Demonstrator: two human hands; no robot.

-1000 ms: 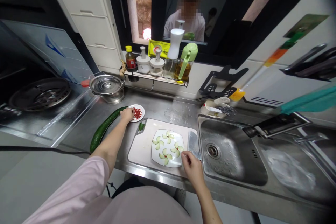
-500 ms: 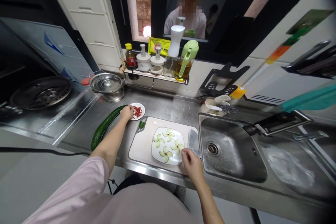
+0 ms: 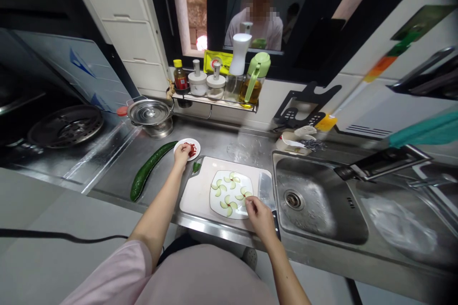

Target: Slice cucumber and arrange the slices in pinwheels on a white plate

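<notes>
My left hand [image 3: 182, 155] is over the left part of a small white plate [image 3: 196, 153] of small red pieces [image 3: 192, 149]. Its fingers are pinched together; whatever they hold is hidden. At the right edge of the square white plate [image 3: 215, 207], my right hand [image 3: 260, 217] hovers with fingertips closed, their content too small to make out. Pale green cucumber slices [image 3: 229, 206] lie on that plate in several pinwheels, red specks at their centres. Beneath it is a white cutting board [image 3: 195, 195]. A whole cucumber [image 3: 150, 169] rests left of my left hand.
A knife [image 3: 265, 187] lies on the board's right side, handle toward me. The sink [image 3: 318, 219] is to the right. A lidded steel pot [image 3: 152, 116] and gas burner [image 3: 67, 126] stand left. A seasoning rack [image 3: 214, 100] hangs behind.
My left hand has shifted from the small plate's left edge to further over the red pieces. My right hand is slightly closer over the square plate's edge. The view has turned a little.
</notes>
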